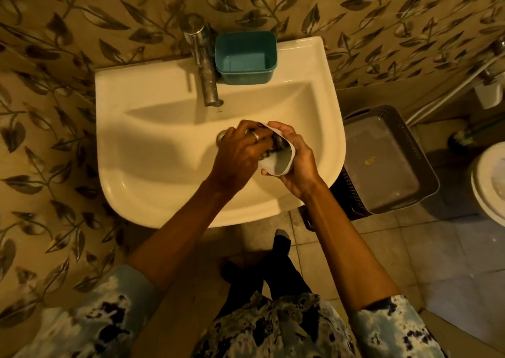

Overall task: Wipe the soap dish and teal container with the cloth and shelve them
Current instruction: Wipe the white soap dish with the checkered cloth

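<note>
Over the white sink [136, 89] the person is working with both hands: the right hand [296, 156] is wrapping closed around the soap dish [278, 163], a pale oval tray held tilted above the basin's near right part, thumb over its upper rim and fingers curling under its lower end. The left hand [240, 150] is bunched tight on a dark cloth [269, 146], pressing it into the dish's hollow; most of the cloth is hiding under the fingers, so its full shape cannot be made out. That left hand is also covering part of the metal drain [220, 136] at the basin's centre. Up on the sink's back ledge the teal container [246, 57] is sitting upright and open-topped, well apart from the hands, just to the right of the steel tap [203, 65], whose spout is reaching forward over the basin between the container and the drain. Beside the sink's right edge, lower down on the tiled floor, a grey basket [426, 166] with a perforated wall is standing, and further right of it a white toilet rim [483, 191] is showing at the frame's edge.
</note>
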`<state>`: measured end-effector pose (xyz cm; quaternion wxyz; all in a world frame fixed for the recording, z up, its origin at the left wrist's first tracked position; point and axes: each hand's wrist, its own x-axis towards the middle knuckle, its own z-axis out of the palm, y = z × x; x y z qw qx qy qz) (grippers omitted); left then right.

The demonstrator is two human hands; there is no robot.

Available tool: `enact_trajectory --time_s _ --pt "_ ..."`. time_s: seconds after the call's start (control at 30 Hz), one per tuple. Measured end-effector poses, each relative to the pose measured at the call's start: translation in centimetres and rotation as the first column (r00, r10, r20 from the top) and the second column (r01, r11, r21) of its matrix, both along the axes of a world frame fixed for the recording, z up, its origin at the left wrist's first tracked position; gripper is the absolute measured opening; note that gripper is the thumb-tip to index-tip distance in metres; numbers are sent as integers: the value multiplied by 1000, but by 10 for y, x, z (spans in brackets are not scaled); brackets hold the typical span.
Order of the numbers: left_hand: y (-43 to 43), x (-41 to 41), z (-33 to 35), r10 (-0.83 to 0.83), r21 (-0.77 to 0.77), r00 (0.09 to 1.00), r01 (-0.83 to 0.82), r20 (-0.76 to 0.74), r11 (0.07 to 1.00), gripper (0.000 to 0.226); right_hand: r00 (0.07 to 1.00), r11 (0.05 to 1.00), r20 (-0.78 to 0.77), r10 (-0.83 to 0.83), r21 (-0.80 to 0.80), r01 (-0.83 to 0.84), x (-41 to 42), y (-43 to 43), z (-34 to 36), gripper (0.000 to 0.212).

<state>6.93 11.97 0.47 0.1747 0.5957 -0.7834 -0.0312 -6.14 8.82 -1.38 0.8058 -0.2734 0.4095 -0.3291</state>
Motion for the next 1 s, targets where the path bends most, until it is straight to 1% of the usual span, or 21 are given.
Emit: enact_trajectory --time_s 0.03,0.1,0.2,0.3,0.37,0.4,0.47,0.5,0.57,0.63,0.67,0.7,0.77,0.83,0.87,0.9,0.97,1.0 --pt "-2 3 -2 67 8 997 -68 35 998 25 1000 999 -23 16 -36 -17 0 -1 1 27" --pt "-3 4 -7 165 38 985 -168 58 985 28 997 995 -63 34 -92 -40 0 -4 1 25" --pt "-2 -2 -9 252 122 968 -247 -24 961 32 996 990 -86 14 -139 -26 -2 -10 1 26" --pt "1 -5 -11 261 201 965 -251 -23 947 44 996 980 -91 -1 -198 -17 -6 -15 2 29" --pt "2 -6 -13 261 236 962 -235 -85 943 47 996 971 -88 -23 -238 1 -6 -18 1 33" --pt "2 -8 -12 266 231 954 -231 -135 945 47 994 968 -96 -47 -249 22 -5 -19 -1 39" --pt "3 -10 -11 269 218 939 -223 -213 950 50 991 975 -107 -77 -215 53 -2 -19 -5 55" --pt "3 -11 -10 259 221 938 -208 -232 953 50 996 987 -69 -60 -151 49 0 -17 -7 60" --pt "3 -13 -7 196 250 950 -134 -242 959 48 998 1000 54 -26 -6 27 2 -11 -12 66" --pt "2 -10 -8 87 283 973 -23 -215 959 46 992 996 128 -23 85 13 -2 -8 -17 69" --pt "0 -6 -8 34 310 985 20 -168 950 45 989 994 144 -25 107 9 -5 -8 -19 68" --pt "-1 -2 -8 -3 333 996 31 -84 942 45 987 993 158 -23 117 4 -6 -9 -19 65" --pt "-5 5 -7 -10 296 996 -17 90 955 44 982 994 181 -44 109 25 -4 -13 -17 60" --pt "-7 9 -5 32 224 984 -72 177 972 45 983 998 179 -50 58 40 -2 -17 -14 60" --pt "-8 11 -2 44 231 982 -86 182 969 44 985 999 170 -38 22 35 -1 -19 -12 61" --pt "-10 11 0 59 267 987 -97 147 959 44 988 999 151 -22 -19 26 0 -22 -11 64" --pt "-14 5 7 122 360 992 -124 31 925 40 994 995 107 -3 -99 14 3 -27 -11 69" --pt "-13 -1 11 154 365 988 -137 -19 921 37 994 992 107 -19 -124 33 4 -28 -10 69"
